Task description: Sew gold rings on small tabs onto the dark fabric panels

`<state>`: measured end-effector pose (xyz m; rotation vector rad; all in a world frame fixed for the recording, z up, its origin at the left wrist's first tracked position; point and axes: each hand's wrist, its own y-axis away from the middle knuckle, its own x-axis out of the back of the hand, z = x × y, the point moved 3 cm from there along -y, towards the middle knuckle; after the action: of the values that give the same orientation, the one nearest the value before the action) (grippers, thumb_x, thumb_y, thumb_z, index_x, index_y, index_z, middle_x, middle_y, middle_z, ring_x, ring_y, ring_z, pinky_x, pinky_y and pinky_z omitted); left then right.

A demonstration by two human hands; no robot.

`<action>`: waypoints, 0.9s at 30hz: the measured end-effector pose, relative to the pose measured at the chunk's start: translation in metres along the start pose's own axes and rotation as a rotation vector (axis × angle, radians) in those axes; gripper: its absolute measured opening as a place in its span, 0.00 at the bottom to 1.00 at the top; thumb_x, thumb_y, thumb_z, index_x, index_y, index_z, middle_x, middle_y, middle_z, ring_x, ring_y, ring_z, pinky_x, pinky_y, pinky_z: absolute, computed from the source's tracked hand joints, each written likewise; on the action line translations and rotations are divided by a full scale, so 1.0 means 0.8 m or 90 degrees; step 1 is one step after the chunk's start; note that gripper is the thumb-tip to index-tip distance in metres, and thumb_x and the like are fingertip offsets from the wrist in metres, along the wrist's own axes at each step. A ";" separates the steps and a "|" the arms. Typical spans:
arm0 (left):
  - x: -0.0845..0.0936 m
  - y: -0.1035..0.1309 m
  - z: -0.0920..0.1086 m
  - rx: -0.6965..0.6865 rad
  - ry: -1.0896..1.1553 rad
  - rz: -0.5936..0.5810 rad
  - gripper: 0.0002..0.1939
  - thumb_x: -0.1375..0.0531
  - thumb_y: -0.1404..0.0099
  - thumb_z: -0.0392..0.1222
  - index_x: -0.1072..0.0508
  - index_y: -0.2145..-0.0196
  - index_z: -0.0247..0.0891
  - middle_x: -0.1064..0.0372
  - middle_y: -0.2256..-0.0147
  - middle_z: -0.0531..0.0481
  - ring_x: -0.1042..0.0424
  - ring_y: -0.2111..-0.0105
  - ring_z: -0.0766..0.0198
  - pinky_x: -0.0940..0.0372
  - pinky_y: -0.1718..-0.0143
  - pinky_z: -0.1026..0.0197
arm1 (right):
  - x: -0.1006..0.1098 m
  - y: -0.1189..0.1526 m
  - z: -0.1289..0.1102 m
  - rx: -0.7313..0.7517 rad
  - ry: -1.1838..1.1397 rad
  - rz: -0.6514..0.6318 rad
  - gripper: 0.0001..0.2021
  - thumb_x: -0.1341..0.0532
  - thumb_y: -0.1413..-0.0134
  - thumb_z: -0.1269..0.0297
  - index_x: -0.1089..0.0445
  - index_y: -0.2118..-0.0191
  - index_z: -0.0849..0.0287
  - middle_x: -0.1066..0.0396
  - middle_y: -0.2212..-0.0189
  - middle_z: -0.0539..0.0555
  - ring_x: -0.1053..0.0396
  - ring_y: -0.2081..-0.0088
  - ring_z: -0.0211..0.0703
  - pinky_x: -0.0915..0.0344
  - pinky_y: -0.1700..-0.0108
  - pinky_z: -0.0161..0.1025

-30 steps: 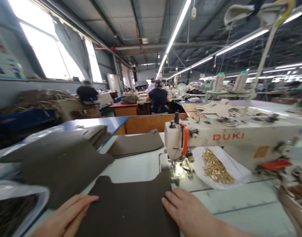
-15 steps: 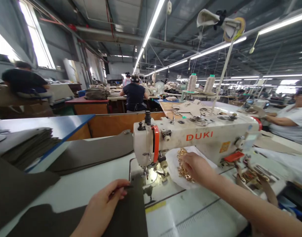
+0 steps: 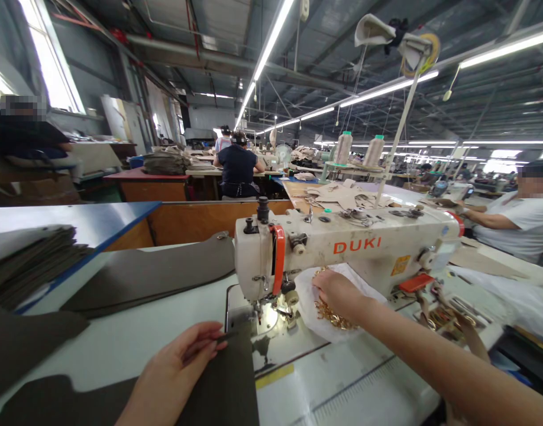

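My left hand [image 3: 183,358] pinches a thin dark strip [image 3: 229,335] between thumb and fingers, left of the needle area. Below it, a dark grey-brown fabric piece [image 3: 236,384] lies flat on the machine bed. At the right, my right hand [image 3: 340,293] is curled down into a pile of small gold metal rings [image 3: 331,316] on a white sheet [image 3: 309,322]. The fingertips are partly hidden among the rings, so what they grip cannot be made out. Between and beyond my hands stands the white sewing machine [image 3: 316,245], its needle area lit.
Dark fabric panels [image 3: 156,269] lie on the left, and a fabric stack [image 3: 36,260] rests on a blue-edged table [image 3: 103,219]. A tray [image 3: 484,322] with straps and metal parts sits at the right. Thread cones [image 3: 343,149] stand behind the machine. Other people work nearby.
My right hand has shifted slightly left over the ring pile, its fingers lower among the rings. My left hand keeps pinching the strip. The whole view has turned slightly.
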<state>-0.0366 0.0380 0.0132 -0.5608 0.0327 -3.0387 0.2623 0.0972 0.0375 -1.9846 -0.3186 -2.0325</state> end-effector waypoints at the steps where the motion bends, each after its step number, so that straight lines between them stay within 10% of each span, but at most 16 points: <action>1: -0.001 -0.001 -0.002 0.000 0.006 0.000 0.15 0.40 0.56 0.51 0.25 0.70 0.42 0.22 0.69 0.50 0.22 0.66 0.53 0.28 0.59 0.58 | 0.002 0.002 0.000 -0.002 -0.014 0.012 0.07 0.42 0.40 0.65 0.30 0.63 0.63 0.29 0.62 0.53 0.30 0.59 0.43 0.34 0.55 0.46; 14: -0.002 -0.002 0.001 -0.033 -0.062 -0.015 0.15 0.40 0.56 0.52 0.23 0.71 0.44 0.21 0.70 0.52 0.22 0.68 0.53 0.28 0.62 0.58 | 0.020 0.030 0.012 -0.075 -0.328 0.159 0.11 0.43 0.56 0.80 0.27 0.69 0.61 0.25 0.65 0.55 0.30 0.62 0.44 0.39 0.57 0.36; 27: -0.005 0.001 0.004 -0.063 -0.043 -0.017 0.12 0.39 0.56 0.49 0.24 0.72 0.44 0.22 0.72 0.53 0.23 0.69 0.55 0.27 0.62 0.59 | 0.005 0.045 0.004 -0.167 -0.770 0.073 0.20 0.29 0.67 0.51 0.25 0.70 0.65 0.27 0.78 0.53 0.29 0.75 0.42 0.33 0.70 0.39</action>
<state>-0.0316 0.0374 0.0146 -0.6755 0.1762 -3.0552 0.2782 0.0642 0.0402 -3.0716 -0.1449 -0.5913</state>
